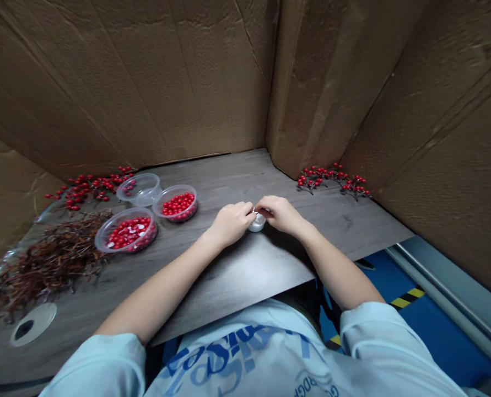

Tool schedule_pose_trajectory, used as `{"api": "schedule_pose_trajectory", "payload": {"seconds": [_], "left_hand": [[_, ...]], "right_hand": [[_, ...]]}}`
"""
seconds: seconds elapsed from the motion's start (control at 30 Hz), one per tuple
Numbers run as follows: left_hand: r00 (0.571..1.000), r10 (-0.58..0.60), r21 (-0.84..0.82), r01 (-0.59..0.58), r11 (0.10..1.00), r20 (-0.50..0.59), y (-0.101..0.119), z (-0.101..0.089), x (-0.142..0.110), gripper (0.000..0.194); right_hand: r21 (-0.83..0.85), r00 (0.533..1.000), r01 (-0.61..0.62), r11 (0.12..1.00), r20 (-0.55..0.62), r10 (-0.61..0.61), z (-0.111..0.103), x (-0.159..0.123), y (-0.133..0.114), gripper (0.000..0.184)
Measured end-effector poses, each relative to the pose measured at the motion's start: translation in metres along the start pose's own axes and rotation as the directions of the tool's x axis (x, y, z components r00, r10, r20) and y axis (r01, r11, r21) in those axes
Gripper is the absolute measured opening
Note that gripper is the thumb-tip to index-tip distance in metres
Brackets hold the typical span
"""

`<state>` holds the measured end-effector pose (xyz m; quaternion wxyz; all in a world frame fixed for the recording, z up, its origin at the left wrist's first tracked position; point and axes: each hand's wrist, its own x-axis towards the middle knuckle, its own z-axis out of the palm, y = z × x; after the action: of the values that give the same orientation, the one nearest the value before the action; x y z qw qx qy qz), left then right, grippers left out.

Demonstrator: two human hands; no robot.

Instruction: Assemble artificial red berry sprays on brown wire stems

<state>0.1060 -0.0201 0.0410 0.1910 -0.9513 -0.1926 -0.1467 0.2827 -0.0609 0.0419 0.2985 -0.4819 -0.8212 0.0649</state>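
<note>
Grey wood-grain tabletop (228, 284) stretches away from a person in a light blue printed shirt (249, 358), and a small white round dish (257, 225) sits on it, straight ahead of the shirt. Nearer to me than the dish, out to its right, I see blue floor (431, 331) with black-and-yellow striped tape (408, 298); a pale translucent disc with a dark oval mark (34, 325) lies far to the dish's left.

Both forearms angle inward to the dish. Their bare left hand (232, 223) and bare right hand (282, 215) come together over its far side, fingertips bent in and almost meeting, neither hand clearly the nearer. Something tiny and pale shows between the fingertips; I can't tell its long axis, or which fingers grip it. The dish itself, being round, points no particular way.

Well left of the dish lies a tangled heap of reddish-brown twigs (50, 259). Between heap and dish stand two see-through plastic tubs of red beads, the nearer one (100, 241) mixed with white bits, the other (157, 209) all red. Farther back are a bare see-through tub (143, 193) and red-berried sprigs (84, 188), with more berried sprigs (355, 184) beyond the dish to the right. Brown cardboard walls (187, 82) close off the back.
</note>
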Motion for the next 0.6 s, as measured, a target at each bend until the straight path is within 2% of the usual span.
{"api": "schedule_pose_trajectory", "payload": {"seconds": [0.13,0.33,0.6], "left_hand": [[0.999,0.034,0.001,-0.034,0.999,0.003,0.0004,0.0013,0.0022,0.021],[0.997,0.025,-0.033,-0.023,0.999,0.078,0.0024,0.0015,0.0040,0.023],[0.997,-0.066,-0.043,0.068,0.997,0.033,-0.0017,-0.0043,0.0028,0.021]], "right_hand": [[0.001,1.000,0.001,1.000,0.010,-0.001,0.0020,0.0005,0.0020,0.016],[-0.001,0.999,0.001,1.000,0.038,-0.001,0.0039,0.0004,0.0040,0.017],[0.061,0.998,-0.019,0.998,-0.055,0.022,-0.0044,0.0010,-0.0011,0.015]]}}
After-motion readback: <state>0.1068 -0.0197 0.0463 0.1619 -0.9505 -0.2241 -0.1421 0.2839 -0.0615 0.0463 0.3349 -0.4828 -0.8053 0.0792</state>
